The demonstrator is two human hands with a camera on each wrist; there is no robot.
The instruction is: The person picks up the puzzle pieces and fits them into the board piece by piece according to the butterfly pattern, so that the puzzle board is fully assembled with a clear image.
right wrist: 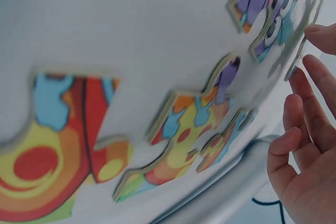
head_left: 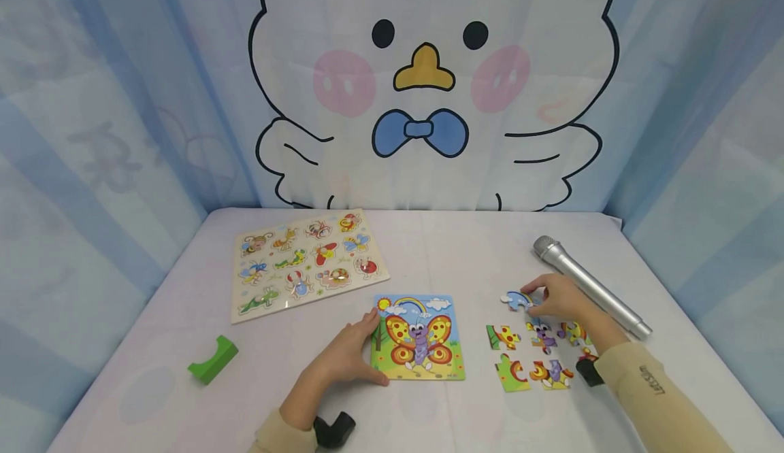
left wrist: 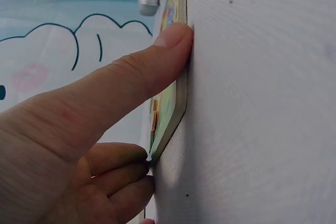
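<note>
My left hand (head_left: 350, 352) holds the lower left corner of the butterfly puzzle board (head_left: 451, 354), thumb along the near edge and fingers at the left side. In the left wrist view the thumb (left wrist: 152, 59) presses on the board's edge (left wrist: 181, 93). My right hand (head_left: 560, 301) pinches a rainbow puzzle piece (head_left: 516, 300) between thumb and fingers. In the right wrist view that piece (right wrist: 302, 51) appears edge-on, tilted off the table. Several loose butterfly pieces lie below the hand, among them a purple face piece (head_left: 542, 336) and a green-cornered piece (head_left: 511, 375).
A wooden insect peg board (head_left: 312, 262) lies at the back left. The green arched block (head_left: 214, 361) is at the left. Behind my right forearm lies a silver microphone (head_left: 591, 283). A printed curtain (head_left: 422, 181) closes off the table's back and sides.
</note>
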